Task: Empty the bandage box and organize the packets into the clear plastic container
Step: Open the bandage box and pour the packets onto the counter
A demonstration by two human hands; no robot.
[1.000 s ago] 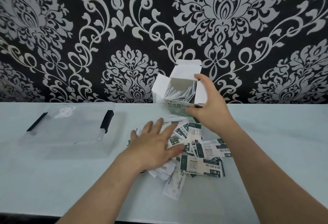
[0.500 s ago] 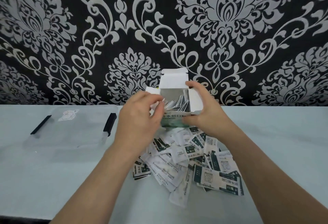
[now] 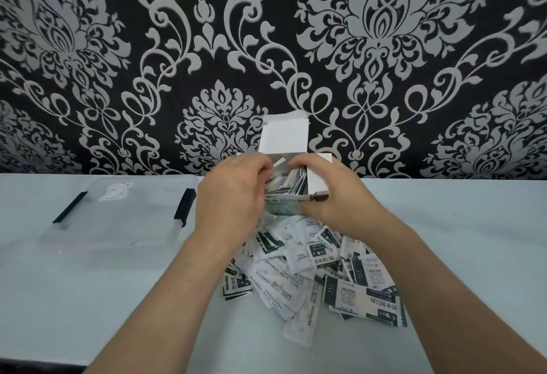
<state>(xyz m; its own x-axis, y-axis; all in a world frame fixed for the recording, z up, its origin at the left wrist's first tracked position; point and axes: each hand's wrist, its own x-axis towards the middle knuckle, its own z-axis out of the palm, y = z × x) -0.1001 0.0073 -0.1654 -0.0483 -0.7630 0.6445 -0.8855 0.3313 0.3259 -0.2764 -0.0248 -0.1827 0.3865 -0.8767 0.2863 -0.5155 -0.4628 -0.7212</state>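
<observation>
On my feed both hands were close together at the open mouth of the white-and-green cardboard bandage box (image 3: pixel 319 176). It was held over the far edge of a heap of packets, in front of the wall, with its white lid flap standing up. The left hand (image 3: pixel 233 199) wrapped the box's left side, fingers curled over the rim at the opening. The right hand (image 3: pixel 340 205) clasped its right side and lower front, with the index finger hooked over the top edge. I could not tell whether either hand's fingertips pinched anything inside.

Some flat paper packets (image 3: pixel 291 185) stood packed in the box. Below it and nearer to me, the loose heap of white and dark-green bandage packets (image 3: pixel 310 258) lay on the pale blue tabletop (image 3: pixel 458 240). They overlapped at all angles between the two forearms and spread to the right.

The clear plastic container (image 3: pixel 118 225) sat left of the heap, apart from it. It had a black clip handle (image 3: pixel 185 206) at its right end, a second black clip handle (image 3: pixel 69 207) at its left, and a small pale sticker (image 3: pixel 116 193) on its far part. Black wallpaper with silver damask (image 3: pixel 384 48) filled the background.
</observation>
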